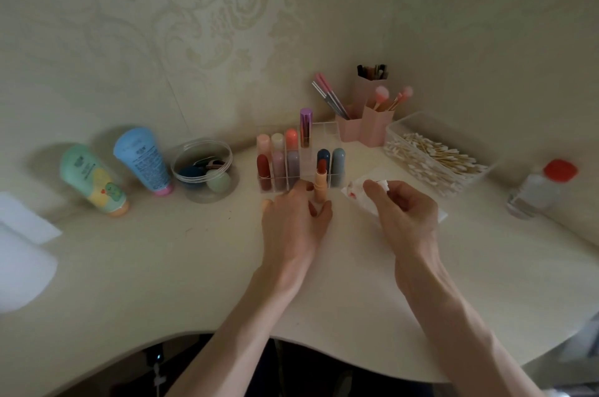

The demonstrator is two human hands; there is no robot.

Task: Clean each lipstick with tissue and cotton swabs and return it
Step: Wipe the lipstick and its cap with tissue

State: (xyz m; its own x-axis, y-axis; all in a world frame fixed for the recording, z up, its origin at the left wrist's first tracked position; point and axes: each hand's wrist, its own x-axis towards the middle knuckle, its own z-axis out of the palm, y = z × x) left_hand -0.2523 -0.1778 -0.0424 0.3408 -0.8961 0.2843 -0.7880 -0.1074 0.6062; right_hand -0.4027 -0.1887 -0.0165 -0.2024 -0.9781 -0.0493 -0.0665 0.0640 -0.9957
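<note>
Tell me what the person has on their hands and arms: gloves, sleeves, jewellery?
Nothing. The left hand and right hand are bare, no gloves or rings on the fingers, and both forearms are uncovered to the picture's edge: no sleeve, watch or bracelet shows.

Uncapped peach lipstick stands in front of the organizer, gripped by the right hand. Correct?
No. The head view shows the left hand gripping the peach lipstick; the right hand is over the stained tissue. The rest holds.
</note>
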